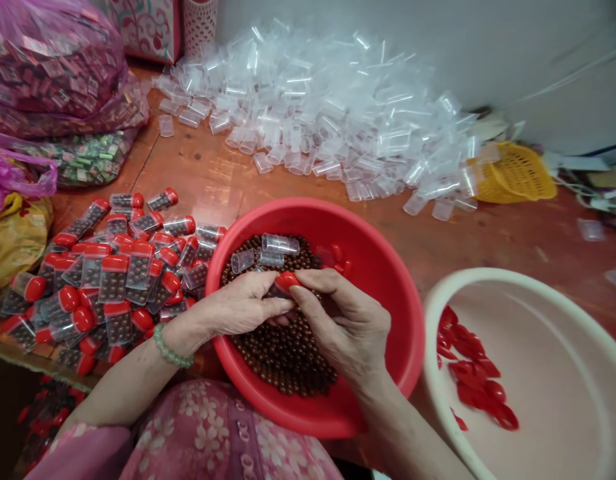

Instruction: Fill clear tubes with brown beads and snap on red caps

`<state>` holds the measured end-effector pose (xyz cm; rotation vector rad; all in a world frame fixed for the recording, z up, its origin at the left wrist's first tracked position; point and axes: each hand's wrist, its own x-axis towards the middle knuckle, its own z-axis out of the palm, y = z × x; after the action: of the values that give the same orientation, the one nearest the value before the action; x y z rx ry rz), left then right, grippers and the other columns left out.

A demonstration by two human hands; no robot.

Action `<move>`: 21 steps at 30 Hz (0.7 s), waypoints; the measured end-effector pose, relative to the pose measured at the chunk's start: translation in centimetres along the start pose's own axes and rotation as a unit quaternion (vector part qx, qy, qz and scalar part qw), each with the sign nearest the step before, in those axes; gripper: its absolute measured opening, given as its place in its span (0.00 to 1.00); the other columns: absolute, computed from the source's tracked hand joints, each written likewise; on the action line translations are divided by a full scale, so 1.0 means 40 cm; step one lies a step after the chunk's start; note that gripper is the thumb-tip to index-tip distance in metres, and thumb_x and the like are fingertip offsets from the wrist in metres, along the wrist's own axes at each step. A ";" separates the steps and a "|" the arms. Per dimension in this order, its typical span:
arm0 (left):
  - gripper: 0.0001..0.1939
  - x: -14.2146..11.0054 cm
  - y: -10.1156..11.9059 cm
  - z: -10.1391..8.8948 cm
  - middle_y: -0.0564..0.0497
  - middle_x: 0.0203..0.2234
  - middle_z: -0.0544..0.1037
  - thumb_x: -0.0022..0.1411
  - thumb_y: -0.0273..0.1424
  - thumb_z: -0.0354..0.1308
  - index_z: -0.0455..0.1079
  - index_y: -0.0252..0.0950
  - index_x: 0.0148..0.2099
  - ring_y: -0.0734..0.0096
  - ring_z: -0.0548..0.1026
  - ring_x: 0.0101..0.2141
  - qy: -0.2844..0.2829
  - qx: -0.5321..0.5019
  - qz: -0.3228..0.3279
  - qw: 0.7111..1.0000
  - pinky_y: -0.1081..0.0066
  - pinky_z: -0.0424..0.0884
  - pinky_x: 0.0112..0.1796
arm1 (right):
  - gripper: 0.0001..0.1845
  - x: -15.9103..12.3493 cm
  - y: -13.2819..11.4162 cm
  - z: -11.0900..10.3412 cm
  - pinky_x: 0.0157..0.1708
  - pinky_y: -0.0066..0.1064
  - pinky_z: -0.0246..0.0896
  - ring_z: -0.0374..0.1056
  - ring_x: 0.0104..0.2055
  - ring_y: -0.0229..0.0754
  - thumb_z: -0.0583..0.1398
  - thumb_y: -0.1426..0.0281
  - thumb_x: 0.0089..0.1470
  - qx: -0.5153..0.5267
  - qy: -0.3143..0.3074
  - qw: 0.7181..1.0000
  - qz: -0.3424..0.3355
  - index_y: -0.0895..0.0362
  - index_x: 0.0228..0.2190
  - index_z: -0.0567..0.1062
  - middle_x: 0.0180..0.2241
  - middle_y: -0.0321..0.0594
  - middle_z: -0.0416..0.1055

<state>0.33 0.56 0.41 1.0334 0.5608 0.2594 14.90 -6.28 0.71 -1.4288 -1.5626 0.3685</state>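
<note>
My left hand point(243, 307) and my right hand point(345, 327) meet over a red basin point(388, 280) of small brown beads point(283, 357). Together they grip a small tube whose body is hidden in my left fingers. Its red cap point(287, 281) sits under my right thumb and forefinger. Both hands are closed on it. A few empty clear tubes point(275, 247) lie on the beads at the far side of the basin. A green bead bracelet point(169, 350) circles my left wrist.
Several filled, red-capped tubes point(113, 273) are heaped left of the basin. A big pile of empty clear tubes point(328, 113) covers the back of the wooden table point(513, 233). A cream basin point(538, 373) with loose red caps point(471, 373) stands right. Pink bags point(53, 67) and a yellow basket point(518, 175) sit behind.
</note>
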 end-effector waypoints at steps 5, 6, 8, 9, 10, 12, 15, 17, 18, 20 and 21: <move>0.02 -0.004 0.003 -0.003 0.53 0.27 0.70 0.58 0.25 0.57 0.67 0.31 0.35 0.76 0.69 0.29 0.021 -0.014 0.014 1.000 0.72 0.66 0.34 | 0.20 -0.006 0.011 -0.009 0.39 0.40 0.72 0.74 0.40 0.47 0.64 0.65 0.54 -0.095 -0.056 0.987 -0.116 0.54 0.47 0.70 0.40 0.46 0.77; 0.02 -0.005 0.003 -0.003 0.53 0.26 0.71 0.58 0.25 0.57 0.67 0.31 0.34 0.76 0.69 0.28 0.029 -0.023 0.013 0.999 0.72 0.66 0.34 | 0.28 -0.008 0.013 -0.008 0.40 0.43 0.72 0.74 0.42 0.51 0.66 0.59 0.51 -0.121 -0.070 0.981 -0.135 0.56 0.50 0.68 0.42 0.50 0.75; 0.03 -0.004 0.002 -0.002 0.53 0.25 0.71 0.57 0.26 0.58 0.67 0.30 0.34 0.76 0.69 0.27 0.039 -0.056 0.000 0.998 0.72 0.66 0.34 | 0.40 -0.011 0.014 -0.002 0.40 0.48 0.71 0.72 0.45 0.56 0.66 0.51 0.47 -0.177 -0.086 0.968 -0.154 0.59 0.55 0.62 0.45 0.55 0.73; 0.05 -0.003 0.001 -0.001 0.53 0.25 0.71 0.56 0.26 0.59 0.67 0.30 0.35 0.76 0.69 0.27 0.041 -0.081 -0.004 0.996 0.72 0.66 0.34 | 0.42 -0.012 0.014 0.003 0.40 0.49 0.71 0.71 0.46 0.57 0.65 0.52 0.48 -0.202 -0.086 0.963 -0.157 0.60 0.56 0.60 0.45 0.56 0.72; 0.06 -0.002 0.000 -0.001 0.53 0.26 0.72 0.55 0.27 0.61 0.68 0.30 0.36 0.76 0.70 0.28 0.038 -0.104 -0.004 0.994 0.72 0.67 0.35 | 0.40 -0.012 0.013 0.008 0.40 0.49 0.70 0.71 0.46 0.58 0.64 0.54 0.50 -0.222 -0.083 0.958 -0.163 0.60 0.57 0.59 0.45 0.56 0.72; 0.10 0.001 -0.002 0.000 0.53 0.27 0.73 0.52 0.28 0.65 0.70 0.30 0.36 0.75 0.71 0.31 0.033 -0.138 0.014 0.990 0.70 0.67 0.38 | 0.36 -0.009 0.009 0.015 0.39 0.48 0.69 0.71 0.45 0.56 0.62 0.60 0.52 -0.255 -0.074 0.946 -0.186 0.60 0.57 0.57 0.44 0.55 0.72; 0.13 0.002 -0.005 -0.001 0.52 0.28 0.75 0.48 0.31 0.69 0.73 0.30 0.35 0.74 0.72 0.33 0.025 -0.156 0.045 0.986 0.70 0.66 0.43 | 0.34 0.002 0.003 0.020 0.38 0.44 0.66 0.72 0.41 0.55 0.59 0.62 0.52 -0.296 -0.073 0.925 -0.225 0.63 0.56 0.58 0.40 0.55 0.73; 0.17 0.001 -0.007 -0.004 0.52 0.27 0.76 0.45 0.35 0.72 0.74 0.30 0.34 0.73 0.72 0.32 0.014 -0.166 0.042 0.985 0.70 0.66 0.42 | 0.34 0.009 0.002 0.021 0.37 0.42 0.65 0.72 0.38 0.53 0.59 0.60 0.52 -0.309 -0.070 0.917 -0.242 0.64 0.55 0.58 0.38 0.54 0.73; 0.19 0.000 -0.008 -0.005 0.52 0.27 0.76 0.43 0.36 0.73 0.74 0.30 0.34 0.73 0.72 0.32 0.008 -0.173 0.032 0.984 0.70 0.66 0.41 | 0.34 0.011 0.003 0.021 0.36 0.41 0.64 0.71 0.36 0.52 0.59 0.60 0.52 -0.311 -0.066 0.915 -0.251 0.63 0.55 0.58 0.37 0.52 0.74; 0.21 -0.002 -0.011 -0.006 0.52 0.25 0.76 0.40 0.39 0.74 0.74 0.30 0.33 0.73 0.72 0.30 0.005 -0.187 0.013 0.982 0.70 0.67 0.40 | 0.34 0.014 0.005 0.022 0.35 0.39 0.62 0.70 0.32 0.49 0.59 0.59 0.52 -0.311 -0.051 0.910 -0.269 0.62 0.55 0.58 0.34 0.49 0.73; 0.22 -0.003 -0.012 -0.007 0.52 0.25 0.76 0.39 0.39 0.74 0.74 0.30 0.32 0.73 0.72 0.30 0.006 -0.191 0.008 0.982 0.70 0.67 0.39 | 0.33 0.015 0.005 0.023 0.34 0.39 0.62 0.70 0.31 0.48 0.59 0.58 0.52 -0.310 -0.047 0.908 -0.276 0.62 0.55 0.58 0.33 0.47 0.73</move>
<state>0.05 0.47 -0.09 0.6644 0.4903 0.3730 14.39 -5.36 0.37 -1.3394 -2.1940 -0.4482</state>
